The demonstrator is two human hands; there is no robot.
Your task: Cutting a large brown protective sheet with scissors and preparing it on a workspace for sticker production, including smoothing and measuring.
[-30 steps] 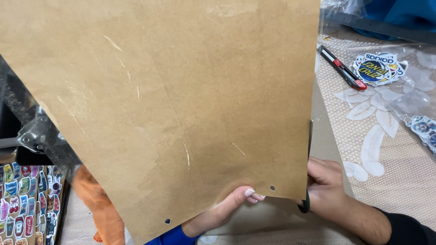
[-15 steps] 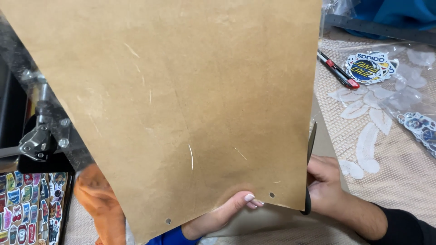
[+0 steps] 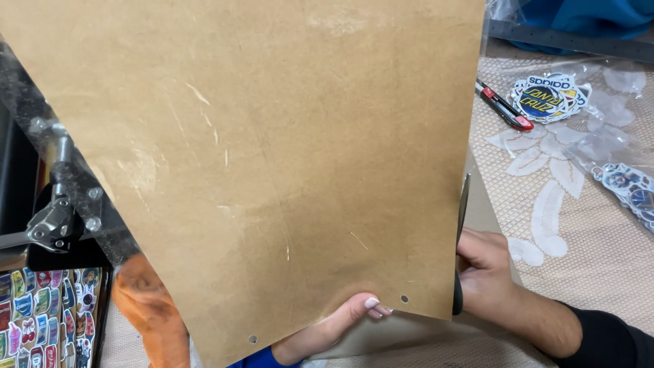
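A large brown board with small holes near its lower corners fills most of the head view and stands tilted before me. My left hand grips its bottom edge from behind, fingertips curled over the front. At the board's lower right corner, my right hand is closed on the black handle of a dark, thin-bladed tool, which could be scissors. The blade points up along the board's right edge. What lies behind the board is hidden.
On the lace tablecloth at right lie a red and black utility knife and bagged stickers. A sticker sheet, an orange object and a metal clamp sit at left.
The dark blade now shows higher along the board's right edge than a second ago. The board has shifted slightly in view. Both hands keep their grips.
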